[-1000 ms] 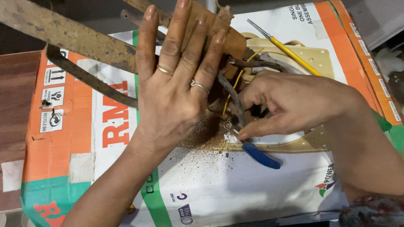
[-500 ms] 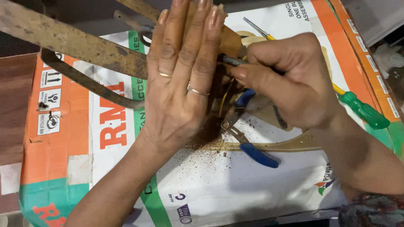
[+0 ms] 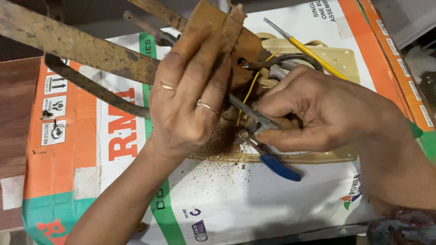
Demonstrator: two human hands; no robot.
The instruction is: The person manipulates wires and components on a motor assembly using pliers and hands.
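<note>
My left hand (image 3: 190,104) grips a rusty brown metal part (image 3: 236,41), fingers curled over its front; two rings show on them. Long rusty blades (image 3: 81,50) stick out from the part to the left. My right hand (image 3: 318,113) is closed around a screwdriver whose grey shaft (image 3: 249,112) points up-left into the part beside my left fingers. A bit of its green handle (image 3: 415,130) shows past my wrist. Blue-handled pliers (image 3: 277,165) lie on the box just under my right hand.
Everything rests on a printed white, orange and green cardboard box (image 3: 91,149) strewn with rust crumbs (image 3: 218,156). A cream plastic plate (image 3: 338,61) and a yellow-handled screwdriver (image 3: 313,50) lie behind my right hand. A wooden surface (image 3: 16,113) is at left.
My right hand took up the green-handled screwdriver, then slid down and set its shaft against the rusty part. My left fingers went from flat to curled around that part. The pliers lie loose.
</note>
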